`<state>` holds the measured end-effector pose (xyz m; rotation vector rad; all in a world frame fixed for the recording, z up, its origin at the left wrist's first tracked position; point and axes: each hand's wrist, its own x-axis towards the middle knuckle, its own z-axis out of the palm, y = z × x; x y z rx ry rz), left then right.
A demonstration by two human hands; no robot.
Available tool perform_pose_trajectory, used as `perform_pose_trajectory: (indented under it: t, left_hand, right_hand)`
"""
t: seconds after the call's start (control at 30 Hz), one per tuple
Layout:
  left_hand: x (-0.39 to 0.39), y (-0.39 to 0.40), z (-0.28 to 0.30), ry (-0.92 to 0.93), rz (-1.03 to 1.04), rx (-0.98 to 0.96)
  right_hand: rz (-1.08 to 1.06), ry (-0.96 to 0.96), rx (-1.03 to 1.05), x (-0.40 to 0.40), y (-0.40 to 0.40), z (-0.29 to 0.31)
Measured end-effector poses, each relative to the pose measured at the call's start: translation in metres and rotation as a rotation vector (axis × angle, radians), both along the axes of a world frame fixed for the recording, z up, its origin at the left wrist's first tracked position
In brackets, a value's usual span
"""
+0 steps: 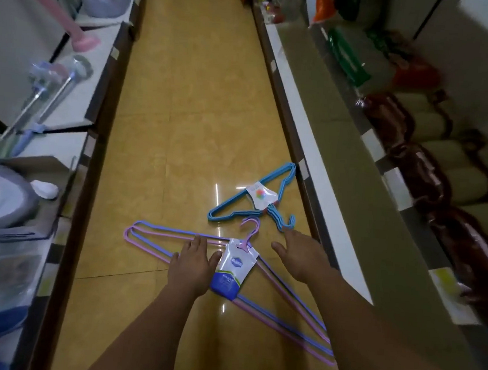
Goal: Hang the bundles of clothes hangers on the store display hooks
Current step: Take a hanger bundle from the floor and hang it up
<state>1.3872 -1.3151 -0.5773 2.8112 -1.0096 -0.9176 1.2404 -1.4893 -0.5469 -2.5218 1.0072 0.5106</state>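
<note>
Two hanger bundles lie on the shiny yellow floor of a shop aisle. The nearer bundle (157, 238) is pink and purple, with a white and blue paper label (234, 268) at its neck. The farther bundle (236, 212) is blue, with a white label bearing a coloured dot. My left hand (192, 264) is spread flat over the pink and purple bundle, just left of its label. My right hand (301, 255) reaches out with fingers straight, its fingertips close to the blue bundle's hooks (288, 224). Neither hand grips anything. No display hooks are in sight.
Low shelves line both sides of the aisle. The left shelf (98, 91) carries mops, a grey basin and plastic goods. The right shelf (326, 168) carries dark red wrapped packs and green packets. The floor stretches ahead between them.
</note>
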Motion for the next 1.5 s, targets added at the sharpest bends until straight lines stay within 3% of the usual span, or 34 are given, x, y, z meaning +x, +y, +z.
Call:
perform_pose_trajectory:
  t: [0.3, 0.57, 0.63, 0.83, 1.03, 1.13, 1.23, 1.3, 1.4, 1.5]
  left_hand:
    - [-0.002, -0.023, -0.198, 0.124, -0.017, 0.035]
    - [-0.005, -0.050, -0.276, 0.241, -0.148, 0.008]
    - [-0.006, -0.053, -0.284, 0.264, -0.086, -0.018]
    - [-0.004, -0.049, -0.308, 0.335, -0.063, -0.050]
    - [0.007, -0.043, -0.303, 0.321, 0.000, -0.202]
    - [0.015, -0.044, -0.293, 0.134, 0.013, -0.294]
    - [0.028, -0.046, -0.281, -0.135, -0.009, -0.350]
    - [0.036, -0.051, -0.272, -0.256, -0.120, -0.280]
    - [0.041, -0.061, -0.258, -0.206, -0.241, -0.075]
    - [0.047, -0.058, -0.238, -0.209, -0.297, -0.027]
  right_hand:
    - [0.018, 0.114, 0.044, 0.005, -0.008, -0.208]
    - [-0.040, 0.117, 0.140, 0.022, -0.009, -0.302]
    - [-0.086, 0.099, 0.190, 0.027, -0.006, -0.317]
    - [-0.278, 0.035, 0.323, 0.032, -0.001, -0.346]
    - [-0.484, -0.029, 0.440, 0.044, 0.000, -0.361]
    - [-0.555, -0.101, 0.427, 0.044, 0.005, -0.354]
    - [-0.668, -0.311, 0.486, 0.039, 0.013, -0.341]
    - [-0.671, -0.410, 0.551, 0.038, 0.018, -0.325]
    - [-0.618, -0.448, 0.633, 0.038, 0.022, -0.304]
    - [-0.593, -0.436, 0.708, 0.037, 0.023, -0.284]
